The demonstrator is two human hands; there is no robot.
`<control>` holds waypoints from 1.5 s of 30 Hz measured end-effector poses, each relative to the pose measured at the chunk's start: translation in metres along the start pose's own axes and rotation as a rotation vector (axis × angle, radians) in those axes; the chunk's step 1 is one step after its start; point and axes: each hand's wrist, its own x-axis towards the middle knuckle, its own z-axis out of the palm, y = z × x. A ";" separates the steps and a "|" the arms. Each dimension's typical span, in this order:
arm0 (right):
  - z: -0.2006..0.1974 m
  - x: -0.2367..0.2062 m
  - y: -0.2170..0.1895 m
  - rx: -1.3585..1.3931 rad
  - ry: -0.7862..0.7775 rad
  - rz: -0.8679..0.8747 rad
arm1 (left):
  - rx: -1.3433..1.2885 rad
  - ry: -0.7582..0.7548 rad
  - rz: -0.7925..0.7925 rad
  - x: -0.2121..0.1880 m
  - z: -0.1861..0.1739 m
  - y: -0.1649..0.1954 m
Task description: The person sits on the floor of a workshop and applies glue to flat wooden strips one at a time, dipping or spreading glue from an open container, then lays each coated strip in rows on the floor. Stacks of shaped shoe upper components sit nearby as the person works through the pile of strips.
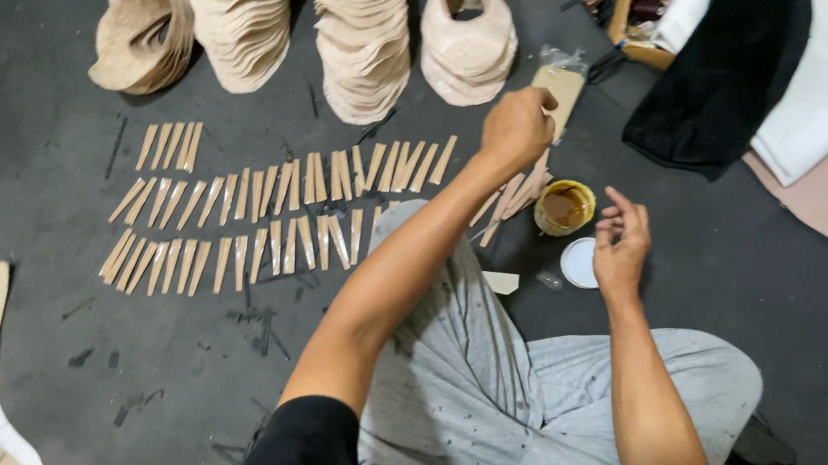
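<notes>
Left hand (517, 125): closed in a loose fist, gripping the lower end of a tan strip packet (560, 92) that lies at its 1 o'clock.
Right hand (621, 239): half open, fingers curled, holding nothing I can make out.
Glue tin (563, 207): open, at 10 o'clock of the right hand.
White lid (579, 262): just left of the right hand.
Strip rows (241, 211): at 8 o'clock of the left hand.

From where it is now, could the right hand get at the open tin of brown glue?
Probably yes. The right hand hovers empty just right of the glue tin, above its white lid, with nothing between them. The left hand works farther back.
</notes>
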 end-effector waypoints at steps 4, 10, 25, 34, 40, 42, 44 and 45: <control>-0.006 0.005 0.000 -0.030 0.010 0.027 | 0.181 -0.203 -0.089 0.020 0.067 -0.014; -0.006 0.012 0.008 -0.124 -0.024 0.047 | 0.267 -0.349 -0.260 0.000 0.106 -0.039; 0.004 0.008 0.022 -0.279 -0.103 0.039 | 0.097 -0.125 -0.390 -0.002 0.109 -0.052; -0.001 0.002 0.011 -0.373 -0.117 -0.036 | -0.670 -0.170 -0.170 -0.004 0.046 0.015; -0.002 0.001 0.014 -0.417 -0.145 -0.003 | -1.130 -0.302 -0.155 -0.083 0.019 -0.012; 0.000 0.001 0.017 -0.461 -0.176 -0.010 | -1.109 -0.251 -0.138 -0.093 0.018 -0.027; 0.003 0.001 0.020 -0.531 -0.214 -0.022 | -1.186 -0.275 -0.229 -0.091 0.021 -0.038; 0.005 0.000 0.021 -0.564 -0.235 -0.027 | -1.224 -0.286 -0.277 -0.089 0.023 -0.042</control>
